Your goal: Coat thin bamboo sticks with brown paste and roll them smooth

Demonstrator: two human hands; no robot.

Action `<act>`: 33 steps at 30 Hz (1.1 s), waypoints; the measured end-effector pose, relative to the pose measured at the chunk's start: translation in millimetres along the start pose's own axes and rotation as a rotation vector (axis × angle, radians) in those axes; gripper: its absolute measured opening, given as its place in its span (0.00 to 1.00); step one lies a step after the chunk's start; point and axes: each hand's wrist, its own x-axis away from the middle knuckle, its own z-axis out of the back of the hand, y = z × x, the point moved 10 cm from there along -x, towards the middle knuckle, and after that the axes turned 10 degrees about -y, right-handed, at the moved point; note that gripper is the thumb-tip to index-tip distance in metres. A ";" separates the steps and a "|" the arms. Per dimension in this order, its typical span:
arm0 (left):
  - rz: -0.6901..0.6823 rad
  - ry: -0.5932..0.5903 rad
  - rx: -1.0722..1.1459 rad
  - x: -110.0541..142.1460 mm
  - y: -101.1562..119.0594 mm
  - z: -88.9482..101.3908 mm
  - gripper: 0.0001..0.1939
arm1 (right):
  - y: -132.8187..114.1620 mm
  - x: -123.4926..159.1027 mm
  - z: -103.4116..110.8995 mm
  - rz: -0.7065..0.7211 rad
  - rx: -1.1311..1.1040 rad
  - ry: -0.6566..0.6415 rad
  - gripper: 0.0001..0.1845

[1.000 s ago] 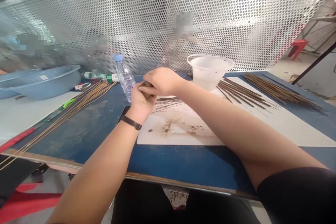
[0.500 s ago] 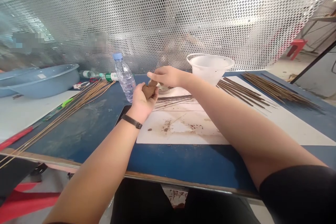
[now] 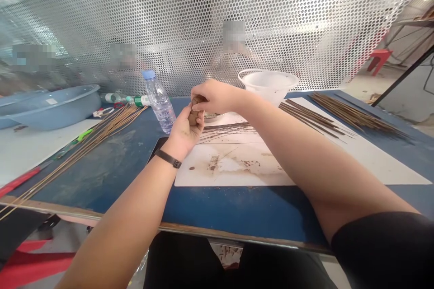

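A lump of brown clay-like dough (image 3: 193, 117) is cupped in my left hand (image 3: 184, 134), whose fingers are wrapped round it. From above, my right hand (image 3: 217, 95) grips the upper part of the same lump with bent fingers. Both hands are raised over the far part of a stained white sheet (image 3: 230, 176). Partly hidden behind them is a shallow dish (image 3: 212, 118). Thin brown sticks (image 3: 230, 130) lie on the sheet beyond its stains. A tilted water bottle (image 3: 159, 104) with a blue cap is just left of my left hand.
A translucent white bucket (image 3: 267, 86) stands behind my right forearm. Brown stick bundles (image 3: 352, 110) lie to the right. Long pale sticks (image 3: 98, 137) and blue basins (image 3: 64, 106) are on the left. Along the back runs a perforated metal screen (image 3: 190, 18), with people behind it.
My right hand has come down and left, and its fingers now close on the lump. The lump sits more upright in my left hand. The view has shifted slightly.
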 end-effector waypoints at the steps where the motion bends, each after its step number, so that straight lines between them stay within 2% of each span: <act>1: -0.005 0.001 -0.016 0.3 0.6 -0.7 0.11 | 6.8 0.6 0.4 -0.010 -0.094 0.001 0.03; 5: -0.012 0.022 -0.068 0.6 -0.1 0.3 0.09 | 34.0 0.5 -9.0 -0.111 -0.433 -0.018 0.05; 9: -0.020 0.046 -0.062 1.0 -1.9 3.8 0.10 | 32.8 -2.1 -12.3 -0.125 -0.361 -0.016 0.16; 12: -0.034 0.028 -0.057 1.9 -0.7 2.2 0.13 | 25.3 -3.3 -12.0 -0.088 -0.316 -0.014 0.15; 15: -0.018 0.029 -0.074 4.4 -0.2 0.8 0.12 | 29.4 -4.7 -17.9 -0.098 -0.430 -0.044 0.13; 16: -0.009 0.033 -0.084 5.4 -0.1 0.4 0.11 | 36.7 -4.1 -14.7 -0.138 -0.449 0.008 0.13; 19: 0.008 0.047 -0.100 8.2 1.2 -0.4 0.08 | 67.8 7.2 7.1 -0.319 -0.447 0.315 0.12; 20: 0.009 0.052 -0.098 8.7 1.9 -0.3 0.07 | 76.7 11.7 10.7 -0.371 -0.465 0.377 0.12; 21: 0.005 0.059 -0.091 9.0 2.8 0.1 0.07 | 83.5 13.8 9.9 -0.408 -0.499 0.383 0.11; 23: -0.012 0.076 -0.072 8.7 5.2 2.2 0.06 | 89.0 12.5 -0.8 -0.435 -0.583 0.257 0.08; 26: -0.029 0.083 -0.044 6.8 6.6 6.0 0.09 | 74.9 9.7 -18.1 -0.357 -0.644 -0.012 0.06; 28: -0.025 0.056 -0.031 5.3 5.4 6.9 0.14 | 58.5 8.9 -25.4 -0.278 -0.579 -0.151 0.12; 30: -0.020 0.007 -0.037 4.7 4.3 5.4 0.17 | 47.5 7.3 -26.9 -0.239 -0.409 -0.197 0.19; 33: 0.000 -0.100 -0.081 5.9 2.5 -2.8 0.20 | 39.1 1.3 -24.7 -0.214 -0.189 -0.159 0.23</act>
